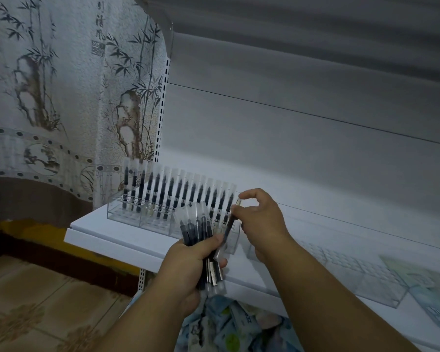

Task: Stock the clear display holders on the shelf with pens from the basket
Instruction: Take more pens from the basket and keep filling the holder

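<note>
A clear display holder point(127, 215) stands at the left end of the white shelf point(107, 237), with several black pens point(163, 191) with clear caps upright in a row along its back. My left hand point(193, 260) grips a bundle of such pens point(197, 227) in front of the holder. My right hand point(259, 219) pinches a single pen point(228, 226), tilted, at the holder's right end. A second clear holder point(353, 278) with no pens in view lies further right on the shelf. The basket is out of view.
A printed bamboo curtain point(61, 97) hangs left of the shelf unit. Patterned packets point(229, 326) lie on the level below the shelf. Flat greenish packets point(422, 290) sit at the shelf's right end. Tiled floor point(36, 313) shows at bottom left.
</note>
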### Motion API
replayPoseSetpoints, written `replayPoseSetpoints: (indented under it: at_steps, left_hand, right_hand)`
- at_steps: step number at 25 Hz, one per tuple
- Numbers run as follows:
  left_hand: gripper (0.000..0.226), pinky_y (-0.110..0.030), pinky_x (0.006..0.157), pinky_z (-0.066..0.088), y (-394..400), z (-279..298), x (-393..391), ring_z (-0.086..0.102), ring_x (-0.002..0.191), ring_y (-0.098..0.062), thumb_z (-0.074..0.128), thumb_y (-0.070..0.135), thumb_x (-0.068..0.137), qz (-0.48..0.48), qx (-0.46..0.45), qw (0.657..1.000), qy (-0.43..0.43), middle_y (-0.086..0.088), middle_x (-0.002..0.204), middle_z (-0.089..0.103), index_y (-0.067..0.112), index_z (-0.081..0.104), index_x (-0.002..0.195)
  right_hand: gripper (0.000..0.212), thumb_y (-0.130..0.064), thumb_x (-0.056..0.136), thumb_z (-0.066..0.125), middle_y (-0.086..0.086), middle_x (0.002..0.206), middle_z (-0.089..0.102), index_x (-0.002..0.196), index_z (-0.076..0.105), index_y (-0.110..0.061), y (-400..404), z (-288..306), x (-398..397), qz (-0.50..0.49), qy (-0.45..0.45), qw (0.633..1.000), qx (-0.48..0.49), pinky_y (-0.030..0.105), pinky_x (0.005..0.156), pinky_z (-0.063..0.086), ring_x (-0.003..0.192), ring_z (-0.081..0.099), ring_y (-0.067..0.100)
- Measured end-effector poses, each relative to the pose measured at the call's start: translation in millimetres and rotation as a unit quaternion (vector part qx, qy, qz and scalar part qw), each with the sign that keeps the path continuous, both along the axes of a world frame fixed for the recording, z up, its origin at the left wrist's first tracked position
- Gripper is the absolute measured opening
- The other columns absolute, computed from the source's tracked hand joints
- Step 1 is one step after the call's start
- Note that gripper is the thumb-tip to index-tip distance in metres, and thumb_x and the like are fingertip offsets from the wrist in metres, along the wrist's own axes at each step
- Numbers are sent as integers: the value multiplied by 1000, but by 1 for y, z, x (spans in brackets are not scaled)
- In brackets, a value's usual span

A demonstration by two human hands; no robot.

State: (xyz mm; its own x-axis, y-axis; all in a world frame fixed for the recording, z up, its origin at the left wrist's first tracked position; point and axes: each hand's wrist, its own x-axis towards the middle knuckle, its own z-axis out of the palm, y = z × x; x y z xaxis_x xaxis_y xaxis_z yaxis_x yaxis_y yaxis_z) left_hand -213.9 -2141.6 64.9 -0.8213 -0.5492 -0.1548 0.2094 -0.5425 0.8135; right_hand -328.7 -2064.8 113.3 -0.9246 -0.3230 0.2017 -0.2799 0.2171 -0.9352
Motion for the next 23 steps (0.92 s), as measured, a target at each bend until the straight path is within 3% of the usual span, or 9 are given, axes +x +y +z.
replayPoseSetpoints:
  at_steps: [1, 3, 6, 8, 10, 13, 17, 20, 23]
  left_hand:
    - [16, -26, 46, 52, -2, 1, -1, 63, 52, -21, 74, 9, 82, 7, 8, 1000, -1, -12, 68, 69, -2, 70, 93]
    - [11, -25, 42, 51, -5, 5, -2, 61, 47, -19, 71, 7, 85, 6, 17, 1000, 1, -10, 61, 65, -2, 68, 91]
    - [11, -24, 40, 46, -9, 8, -5, 56, 43, -17, 68, 8, 87, -4, 10, 1000, 5, -10, 58, 62, -2, 67, 89]
    - [12, -24, 40, 46, -7, 9, -9, 55, 44, -16, 70, 8, 86, 0, 9, 1000, 4, -10, 59, 63, -3, 68, 90]
    - [13, -25, 41, 48, -5, 8, -12, 58, 47, -17, 71, 9, 85, 15, 27, 1000, -4, -10, 63, 65, -2, 68, 91]
    - [8, -26, 42, 50, -9, 3, -9, 58, 48, -16, 66, 7, 88, 15, 60, 998, -7, -9, 66, 66, -1, 66, 86]
    - [14, -26, 42, 49, -10, 3, -5, 57, 46, -15, 64, 7, 88, -8, 74, 997, -10, -8, 63, 63, 0, 64, 76]
    - [14, -25, 42, 49, -12, -1, -5, 58, 46, -16, 64, 7, 88, -13, 79, 997, -21, -9, 62, 63, -1, 65, 77]
    - [8, -25, 41, 48, -14, -4, -6, 59, 47, -17, 64, 5, 88, -11, 79, 996, -28, -11, 64, 64, -3, 65, 85]
  right_hand:
    - [9, -22, 93, 63, 3, 83, 68, 97, 61, -30, 1, -3, 1, -4, 58, 998, 16, 23, 55, 41, 56, 52, 10]
    - [16, -25, 99, 52, -5, 96, 69, 105, 66, -31, 5, -12, -1, 12, 197, 974, 113, 24, 67, 44, 75, 60, 8]
    - [31, -23, 98, 53, -5, 114, 63, 127, 63, -28, 14, -22, -9, 30, 415, 856, 306, 29, 77, 46, 98, 60, 17]
    - [27, -24, 95, 58, 0, 105, 63, 120, 68, -22, 16, -26, -17, 15, 493, 813, 310, 31, 71, 46, 93, 61, 21]
    - [21, -28, 97, 56, 1, 98, 63, 108, 71, -18, 14, -23, -27, -20, 430, 867, 251, 29, 70, 42, 89, 59, 21]
    - [22, -27, 96, 60, 3, 78, 65, 84, 69, -10, 9, -20, -47, -57, 252, 953, 160, 26, 63, 39, 81, 65, 24]
    - [23, -20, 91, 67, 0, 62, 57, 73, 60, -7, -2, -19, -51, -40, 198, 967, 154, 30, 61, 48, 66, 62, 23]
    - [25, -19, 90, 66, -7, 63, 54, 70, 52, -19, -6, -13, -51, -44, 224, 957, 176, 22, 54, 37, 60, 50, 8]
    - [28, -21, 90, 65, -7, 65, 53, 67, 49, -22, -10, -14, -51, -35, 238, 946, 218, 22, 53, 35, 61, 49, 7]
